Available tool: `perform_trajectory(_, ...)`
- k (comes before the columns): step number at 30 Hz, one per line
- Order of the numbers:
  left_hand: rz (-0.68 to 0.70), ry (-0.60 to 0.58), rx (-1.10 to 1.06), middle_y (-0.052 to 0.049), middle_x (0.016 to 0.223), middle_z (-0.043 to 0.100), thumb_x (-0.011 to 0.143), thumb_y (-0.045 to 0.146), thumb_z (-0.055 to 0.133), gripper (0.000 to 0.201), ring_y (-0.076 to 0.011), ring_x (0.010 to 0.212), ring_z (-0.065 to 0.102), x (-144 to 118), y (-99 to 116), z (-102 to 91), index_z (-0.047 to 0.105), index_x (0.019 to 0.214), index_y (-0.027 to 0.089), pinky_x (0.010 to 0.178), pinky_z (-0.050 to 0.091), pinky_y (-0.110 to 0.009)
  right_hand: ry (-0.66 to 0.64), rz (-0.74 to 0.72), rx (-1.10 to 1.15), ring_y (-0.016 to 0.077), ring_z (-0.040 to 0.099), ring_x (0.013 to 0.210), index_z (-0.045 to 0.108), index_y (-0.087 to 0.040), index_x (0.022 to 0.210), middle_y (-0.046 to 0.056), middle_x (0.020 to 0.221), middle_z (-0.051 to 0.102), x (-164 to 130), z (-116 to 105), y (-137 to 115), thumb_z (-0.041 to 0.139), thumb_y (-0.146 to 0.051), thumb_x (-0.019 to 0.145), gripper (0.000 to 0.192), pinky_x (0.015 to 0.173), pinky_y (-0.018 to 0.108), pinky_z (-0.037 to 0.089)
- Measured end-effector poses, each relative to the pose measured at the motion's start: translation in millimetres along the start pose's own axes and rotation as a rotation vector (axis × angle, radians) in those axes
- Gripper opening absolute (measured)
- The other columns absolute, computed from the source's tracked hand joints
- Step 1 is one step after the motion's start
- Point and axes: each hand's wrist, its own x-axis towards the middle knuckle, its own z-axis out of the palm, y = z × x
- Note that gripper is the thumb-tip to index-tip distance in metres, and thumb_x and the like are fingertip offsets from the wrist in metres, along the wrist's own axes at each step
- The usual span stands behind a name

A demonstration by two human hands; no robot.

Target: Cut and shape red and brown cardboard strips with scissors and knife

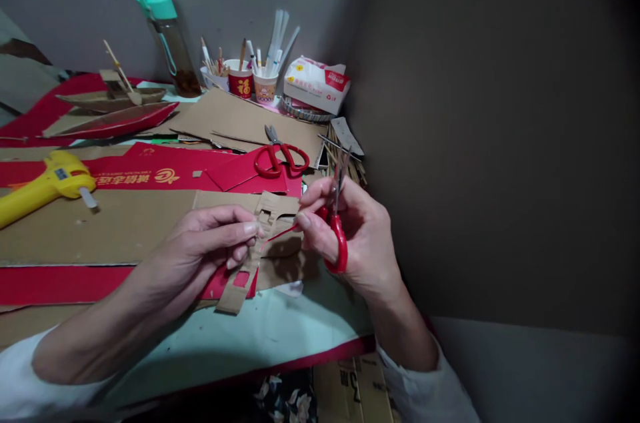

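My left hand [213, 236] pinches a small cut cardboard piece [250, 256], brown on one side and red on the other, with slots cut into it. My right hand [350, 229] grips red-handled scissors [338, 236], blades pointing up and away. Thumb and forefinger of the right hand also touch the right edge of the cardboard piece. Both hands meet above the near edge of the table.
A second pair of red scissors [280, 157] lies on cardboard sheets behind. A yellow glue gun [47, 186] rests at the left. Cups of pens [253, 79], a green-capped bottle [167, 43], a tissue pack [316, 84] and cardboard boat models [110, 109] stand at the back.
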Motion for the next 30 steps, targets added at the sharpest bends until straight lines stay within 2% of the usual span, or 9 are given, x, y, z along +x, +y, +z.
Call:
perform_trajectory(6,-0.019,-0.101,0.118,0.002,0.055,0.056,0.075,0.037,0.088,0.022,-0.0084,0.049,0.043,1.4,-3.0,-6.8,0.074,0.072,0.02,0.043,0.033,-0.016,0.079,-0.012,0.071,0.0082,0.062,0.058,0.066,-0.024,0.094,-0.006,0.076,0.065,2.3,-8.4,3.4,0.08,-0.026,0.089,0.015,0.057,0.02,0.053)
perform_trajectory(9,0.042,-0.394,0.426,0.0,0.061,0.063,0.084,0.04,0.08,0.021,-0.0106,0.052,0.05,-2.3,-7.4,-7.2,0.078,0.072,0.022,0.046,0.038,-0.018,0.119,-0.019,0.175,0.0069,0.063,0.057,0.066,-0.024,0.095,-0.007,0.075,0.067,5.0,-14.5,5.3,0.083,-0.029,0.088,0.019,0.055,0.017,0.053)
perform_trajectory(11,0.049,-0.632,0.585,-0.003,0.073,0.073,0.085,0.033,0.08,0.01,-0.0141,0.064,0.062,-5.9,-11.3,-4.8,0.085,0.081,0.025,0.057,0.049,-0.021,0.119,-0.022,0.197,0.0062,0.062,0.056,0.067,-0.023,0.094,-0.007,0.074,0.068,6.7,-17.3,6.7,0.085,-0.03,0.087,0.02,0.054,0.016,0.052)
perform_trajectory(12,0.041,-0.692,0.623,-0.004,0.081,0.076,0.085,0.029,0.078,0.009,-0.0157,0.07,0.067,-7.4,-13.0,-3.3,0.087,0.088,0.027,0.064,0.053,-0.023,0.111,-0.023,0.202,0.006,0.062,0.055,0.067,-0.023,0.093,-0.007,0.074,0.068,7.4,-18.0,7.5,0.085,-0.03,0.087,0.021,0.053,0.016,0.052)
perform_trajectory(14,0.029,-0.65,0.609,-0.005,0.086,0.079,0.088,0.026,0.075,0.015,-0.0163,0.071,0.069,-8.2,-15.0,-1.0,0.087,0.098,0.027,0.067,0.056,-0.025,0.085,-0.017,0.209,0.0062,0.061,0.055,0.067,-0.022,0.092,-0.007,0.073,0.067,8.3,-17.9,9.1,0.086,-0.032,0.086,0.022,0.052,0.015,0.051)
perform_trajectory(17,0.042,-0.36,0.371,-0.002,0.068,0.072,0.088,0.03,0.076,0.012,-0.0147,0.06,0.065,-5.1,-11.9,0.1,0.084,0.089,0.022,0.057,0.054,-0.023,0.063,0.01,0.207,0.0073,0.06,0.057,0.067,-0.022,0.094,-0.006,0.074,0.067,8.6,-15.1,10.3,0.086,-0.032,0.085,0.024,0.051,0.016,0.052)
perform_trajectory(20,0.075,-0.202,0.178,0.001,0.065,0.067,0.088,0.035,0.076,0.015,-0.0136,0.057,0.061,-3.8,-4.6,1.9,0.079,0.091,0.021,0.054,0.055,-0.024,0.041,0.039,0.178,0.0076,0.06,0.056,0.067,-0.021,0.093,-0.006,0.074,0.067,7.9,-9.9,9.5,0.087,-0.026,0.082,0.024,0.053,0.018,0.051)
perform_trajectory(24,0.099,-0.156,0.11,0.0,0.073,0.069,0.085,0.042,0.079,0.024,-0.0148,0.059,0.062,-8.5,0.0,6.8,0.077,0.095,0.02,0.052,0.058,-0.027,0.025,0.044,0.123,0.0076,0.058,0.057,0.065,-0.021,0.09,-0.007,0.074,0.064,4.8,0.7,7.5,0.087,-0.02,0.078,0.025,0.054,0.02,0.047)
perform_trajectory(30,0.092,-0.132,0.142,0.003,0.057,0.061,0.08,0.037,0.085,0.021,-0.0104,0.046,0.055,-12.8,-1.7,6.3,0.073,0.076,0.02,0.04,0.046,-0.018,0.007,0.067,0.025,0.008,0.056,0.058,0.064,-0.021,0.091,-0.006,0.076,0.064,0.2,12.9,3.6,0.083,-0.018,0.078,0.023,0.056,0.022,0.046)
